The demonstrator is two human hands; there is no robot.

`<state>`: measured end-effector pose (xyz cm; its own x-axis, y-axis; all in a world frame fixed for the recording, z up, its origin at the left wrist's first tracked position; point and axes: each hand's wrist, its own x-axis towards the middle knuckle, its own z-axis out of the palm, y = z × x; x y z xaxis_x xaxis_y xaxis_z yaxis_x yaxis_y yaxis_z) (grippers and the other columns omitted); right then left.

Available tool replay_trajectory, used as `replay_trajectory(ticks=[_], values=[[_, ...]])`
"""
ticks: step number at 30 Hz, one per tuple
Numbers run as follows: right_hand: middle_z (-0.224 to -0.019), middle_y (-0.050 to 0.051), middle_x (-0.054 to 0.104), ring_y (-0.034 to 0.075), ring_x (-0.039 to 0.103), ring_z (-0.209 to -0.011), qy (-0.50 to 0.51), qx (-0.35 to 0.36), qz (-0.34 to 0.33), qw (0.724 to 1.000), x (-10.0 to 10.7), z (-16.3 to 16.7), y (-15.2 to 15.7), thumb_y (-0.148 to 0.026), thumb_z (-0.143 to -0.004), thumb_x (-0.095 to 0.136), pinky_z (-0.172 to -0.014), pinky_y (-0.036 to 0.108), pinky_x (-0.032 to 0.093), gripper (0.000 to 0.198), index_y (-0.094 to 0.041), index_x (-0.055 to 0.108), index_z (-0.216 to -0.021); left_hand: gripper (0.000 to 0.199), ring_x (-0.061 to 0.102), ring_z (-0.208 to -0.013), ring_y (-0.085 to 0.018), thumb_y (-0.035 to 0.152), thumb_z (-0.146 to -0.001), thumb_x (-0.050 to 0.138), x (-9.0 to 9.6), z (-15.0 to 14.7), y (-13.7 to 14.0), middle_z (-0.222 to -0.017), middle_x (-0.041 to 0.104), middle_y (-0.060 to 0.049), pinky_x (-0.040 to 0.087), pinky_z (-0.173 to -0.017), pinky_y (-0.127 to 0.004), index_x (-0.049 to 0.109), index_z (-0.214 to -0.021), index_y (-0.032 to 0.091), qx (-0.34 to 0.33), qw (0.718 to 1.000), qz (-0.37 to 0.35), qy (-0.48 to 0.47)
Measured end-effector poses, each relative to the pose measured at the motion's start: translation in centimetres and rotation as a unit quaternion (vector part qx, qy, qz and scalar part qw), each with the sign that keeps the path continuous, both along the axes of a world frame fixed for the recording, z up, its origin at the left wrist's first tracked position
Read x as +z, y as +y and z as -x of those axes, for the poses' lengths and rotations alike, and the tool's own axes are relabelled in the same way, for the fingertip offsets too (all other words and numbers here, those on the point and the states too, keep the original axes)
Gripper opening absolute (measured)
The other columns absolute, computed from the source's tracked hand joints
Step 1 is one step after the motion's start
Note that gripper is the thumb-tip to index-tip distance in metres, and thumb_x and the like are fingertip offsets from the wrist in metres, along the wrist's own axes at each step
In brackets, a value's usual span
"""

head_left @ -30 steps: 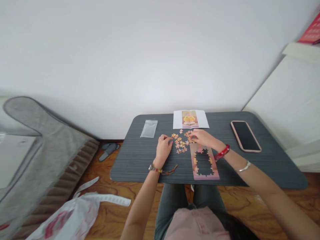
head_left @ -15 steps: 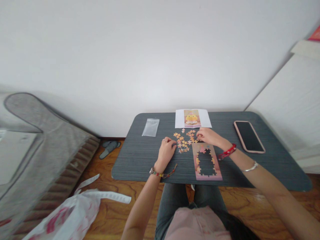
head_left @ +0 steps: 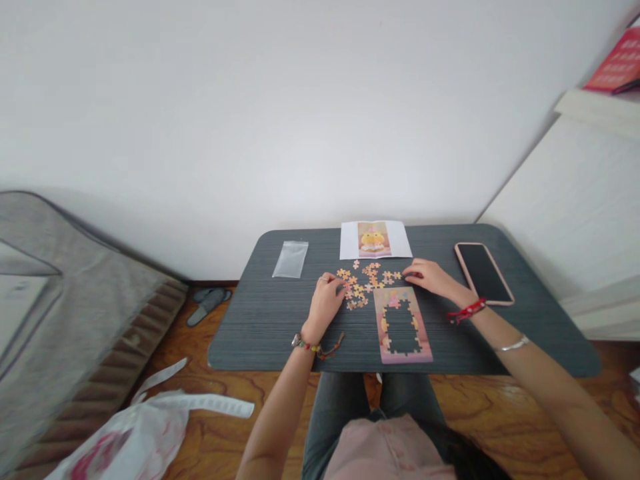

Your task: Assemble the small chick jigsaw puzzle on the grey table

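Note:
Loose jigsaw pieces [head_left: 356, 291] in yellow, orange and pink lie scattered on the dark table. My left hand [head_left: 326, 300] rests at their left edge, fingers loosely bent and apart, its fingertips beside the nearest pieces. On the other side, my right hand [head_left: 431, 276] is just right of a few pieces [head_left: 392, 275], with thumb and fingers slightly apart and nothing visible between them. Below the pieces lies a puzzle frame [head_left: 423, 341], its border filled in and the table showing through its middle. A folded picture sheet [head_left: 399, 239] with a yellow cartoon figure is behind the pieces.
A clear plastic bag [head_left: 291, 259] lies at the left of the table [head_left: 250, 333], and a phone [head_left: 484, 273] in a pink case at the right. The wall stands directly behind. Grey slippers [head_left: 209, 304] and a white plastic bag [head_left: 145, 427] are on the floor to the left.
My right hand has drawn back to the right, uncovering a few pieces now apart from the main group. My left hand stays by the pile. The whole view has shifted slightly.

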<state>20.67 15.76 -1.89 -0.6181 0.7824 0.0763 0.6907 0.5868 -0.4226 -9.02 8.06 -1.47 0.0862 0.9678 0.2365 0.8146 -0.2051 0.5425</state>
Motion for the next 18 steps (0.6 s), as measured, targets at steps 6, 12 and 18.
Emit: replay_trajectory(ticks=[6,12,18], values=[[-0.085,0.006,0.060,0.016,0.057,-0.075,0.032,0.019,0.002,0.999,-0.2,0.5,-0.8,-0.026,-0.083,0.052,-0.070,0.027,0.043,0.020,-0.020,0.068,-0.091,0.013,0.052,-0.084,-0.018,0.020,-0.079,0.058,0.1,0.5,-0.3,-0.085,0.053,-0.005,0.043,-0.084,-0.033,0.067,-0.087,0.016,0.014,1.000,0.000,0.009],[-0.081,0.005,0.059,0.014,0.057,-0.071,0.047,0.012,-0.009,0.999,-0.3,1.6,-1.1,-0.024,-0.084,0.052,-0.066,0.025,0.043,0.019,-0.019,0.069,-0.089,0.013,0.052,-0.083,-0.017,0.021,-0.080,0.057,-0.4,0.0,-0.4,-0.084,0.052,-0.004,0.044,-0.081,-0.031,0.066,-0.087,0.017,-0.004,1.000,-0.006,0.008],[-0.077,0.004,0.056,0.014,0.054,-0.069,-0.017,0.032,-0.019,0.999,-0.6,3.5,-0.4,-0.021,-0.083,0.052,-0.063,0.024,0.040,0.017,-0.018,0.067,-0.075,0.012,0.052,-0.083,-0.016,0.017,-0.077,0.058,-0.2,-1.1,0.7,-0.085,0.052,-0.003,0.045,-0.080,-0.030,0.065,-0.087,0.018,-0.012,1.000,-0.027,-0.003]])
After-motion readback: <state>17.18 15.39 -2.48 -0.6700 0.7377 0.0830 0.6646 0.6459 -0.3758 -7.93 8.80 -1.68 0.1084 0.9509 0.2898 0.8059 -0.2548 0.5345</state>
